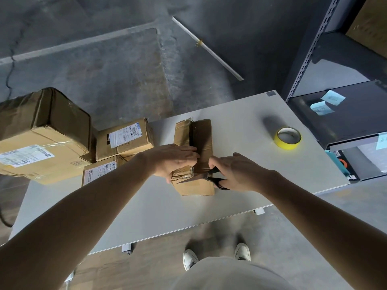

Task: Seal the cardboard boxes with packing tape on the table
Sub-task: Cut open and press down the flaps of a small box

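Head view: left hand (173,160) pressed flat fingers on the box (204,135) mid-table (240,122), right hand (236,171) gripped scissors (200,176) at its near top edge, tape (287,144) lay near the table's right edge.

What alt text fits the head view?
Left hand presses a box on the table while the right hand holds scissors at its taped near end. A yellow tape roll lies to the right; more boxes sit left.

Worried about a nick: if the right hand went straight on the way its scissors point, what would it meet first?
Probably the left hand, which presses on the small box at its near end; the scissors in the right hand point at its thumb, though depth is unclear.
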Demonstrator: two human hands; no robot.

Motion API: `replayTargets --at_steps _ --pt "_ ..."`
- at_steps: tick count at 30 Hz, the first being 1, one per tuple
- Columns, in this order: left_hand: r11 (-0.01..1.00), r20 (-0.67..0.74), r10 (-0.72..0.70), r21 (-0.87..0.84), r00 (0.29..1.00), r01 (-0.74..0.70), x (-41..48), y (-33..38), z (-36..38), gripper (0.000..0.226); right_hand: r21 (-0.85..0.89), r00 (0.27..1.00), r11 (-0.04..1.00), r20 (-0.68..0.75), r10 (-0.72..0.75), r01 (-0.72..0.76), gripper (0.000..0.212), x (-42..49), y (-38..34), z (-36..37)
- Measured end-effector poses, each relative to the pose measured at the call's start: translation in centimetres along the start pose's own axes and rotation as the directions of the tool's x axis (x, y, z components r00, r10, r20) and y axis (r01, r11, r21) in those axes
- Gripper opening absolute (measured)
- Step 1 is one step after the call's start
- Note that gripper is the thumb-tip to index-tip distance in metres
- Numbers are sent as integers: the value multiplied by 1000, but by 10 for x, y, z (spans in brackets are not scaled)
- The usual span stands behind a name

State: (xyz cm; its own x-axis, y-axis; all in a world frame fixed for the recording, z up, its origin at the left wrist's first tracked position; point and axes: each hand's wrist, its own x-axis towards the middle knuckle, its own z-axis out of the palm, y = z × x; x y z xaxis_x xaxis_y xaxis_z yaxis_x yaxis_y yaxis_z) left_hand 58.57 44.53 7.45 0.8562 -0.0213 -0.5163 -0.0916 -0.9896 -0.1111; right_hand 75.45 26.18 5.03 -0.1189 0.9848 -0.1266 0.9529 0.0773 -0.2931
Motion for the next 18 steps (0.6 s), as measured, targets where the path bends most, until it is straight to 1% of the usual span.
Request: replayTargets --at_steps 2,6,10,18 --pt "1000 -7 5 -3 1000 -5 0 -1 0 92 2 1000 1000 -5 -13 13 39 2 -1 2" --pt "1000 -21 -8 14 1000 9 0 -2 0 96 88 1000 996 15 14 -16 39 1 -1 10" --pt "998 -49 -9 54 999 12 1 -2 2 96 70 1000 997 12 15 -16 37 1 -1 13" --pt "999 -59 -17 42 998 20 2 -1 3 99 46 999 999 41 10 -12 35 6 -6 13"
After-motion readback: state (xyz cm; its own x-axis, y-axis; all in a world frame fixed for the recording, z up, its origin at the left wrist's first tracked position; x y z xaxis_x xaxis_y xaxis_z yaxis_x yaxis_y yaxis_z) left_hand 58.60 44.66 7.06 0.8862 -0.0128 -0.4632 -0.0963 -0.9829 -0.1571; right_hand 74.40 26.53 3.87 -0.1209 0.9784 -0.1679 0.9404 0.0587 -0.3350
